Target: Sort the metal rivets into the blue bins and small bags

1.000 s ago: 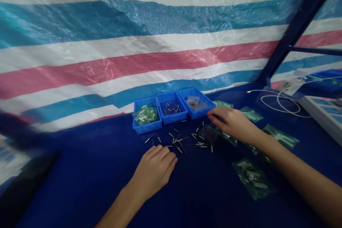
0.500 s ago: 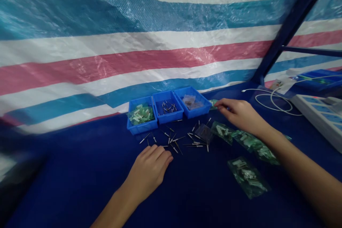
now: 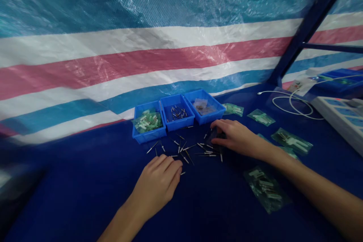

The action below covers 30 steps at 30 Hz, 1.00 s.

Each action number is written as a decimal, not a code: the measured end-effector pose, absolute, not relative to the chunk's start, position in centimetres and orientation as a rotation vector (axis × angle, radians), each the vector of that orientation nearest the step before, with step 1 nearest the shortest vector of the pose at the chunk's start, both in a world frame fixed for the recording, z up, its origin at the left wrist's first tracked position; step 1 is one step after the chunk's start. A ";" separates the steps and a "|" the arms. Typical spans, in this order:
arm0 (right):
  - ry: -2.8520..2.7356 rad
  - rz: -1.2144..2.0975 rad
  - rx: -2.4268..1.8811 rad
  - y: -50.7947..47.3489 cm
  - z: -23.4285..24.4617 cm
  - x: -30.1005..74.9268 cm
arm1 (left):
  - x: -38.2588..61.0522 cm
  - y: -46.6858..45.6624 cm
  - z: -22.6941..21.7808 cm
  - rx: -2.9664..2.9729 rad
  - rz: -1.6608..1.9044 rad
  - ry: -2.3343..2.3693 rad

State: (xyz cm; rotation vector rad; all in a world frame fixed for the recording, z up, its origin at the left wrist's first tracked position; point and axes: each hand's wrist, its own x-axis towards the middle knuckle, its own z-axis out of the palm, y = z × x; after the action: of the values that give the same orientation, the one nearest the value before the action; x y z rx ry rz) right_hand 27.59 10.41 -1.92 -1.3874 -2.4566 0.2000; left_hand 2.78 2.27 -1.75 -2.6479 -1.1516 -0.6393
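what moved: the right hand (image 3: 236, 140) has come back from the green bag to the right of the middle blue bin (image 3: 176, 112). It now sits just in front-right of that bin, in the loose pins (image 3: 193, 150)
right hand grip: fingertips bent down onto a small clear bag (image 3: 214, 137) lying among the pins; can't tell if it's pinched or only pressed
left hand (image 3: 159, 181): hasn't budged, well in front of the middle bin, palm down, fingers loose, holding nothing
so: the work is now at the pin pile, not the green bags
wall: striped tarp (image 3: 141, 45) right behind the bin
surface: blue cloth (image 3: 85, 189) all around it
far right of the bin: power strip (image 3: 343, 115), white cable (image 3: 292, 102)
neighbours: side bins (image 3: 147, 123) touching it left and right
green bags (image 3: 292, 141): scattered to its right, out of their bin
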 end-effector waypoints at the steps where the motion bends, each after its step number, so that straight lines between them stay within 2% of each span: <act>1: -2.428 0.227 -1.377 10.4 -1.9 27.5 | 2.8 2.3 -1.8 -2.649 -0.640 -1.153; 6: -2.267 0.293 -1.319 9.9 -1.4 26.8 | 2.9 2.4 -1.8 -2.634 -0.671 -1.139; 10: -2.112 0.421 -1.100 8.5 -0.9 25.5 | 2.9 2.4 -1.8 -2.572 -0.754 -1.129; 12: -2.056 0.650 -0.954 7.6 -0.7 24.7 | 2.9 2.4 -1.8 -2.492 -0.829 -1.111; 17: -1.740 1.497 -0.788 5.9 -0.9 22.8 | 3.3 2.1 -1.6 -2.388 -0.855 -0.930; 20: -1.490 1.765 -0.805 5.8 -1.2 22.2 | 3.7 1.9 -1.3 -2.420 -0.802 -0.876; 25: -1.423 1.954 -0.815 6.0 -1.6 22.0 | 3.6 2.2 -1.2 -2.467 -0.927 -0.903; 30: -1.600 2.009 -0.649 6.1 -1.3 22.6 | 3.3 2.5 -1.4 -2.509 -1.035 -1.030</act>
State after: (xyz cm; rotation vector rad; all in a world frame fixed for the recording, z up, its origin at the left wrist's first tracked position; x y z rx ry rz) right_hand 22.56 6.12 -1.32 -0.6492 -1.6003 2.0089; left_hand 3.31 2.49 -1.41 -2.5087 -1.0299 -1.0352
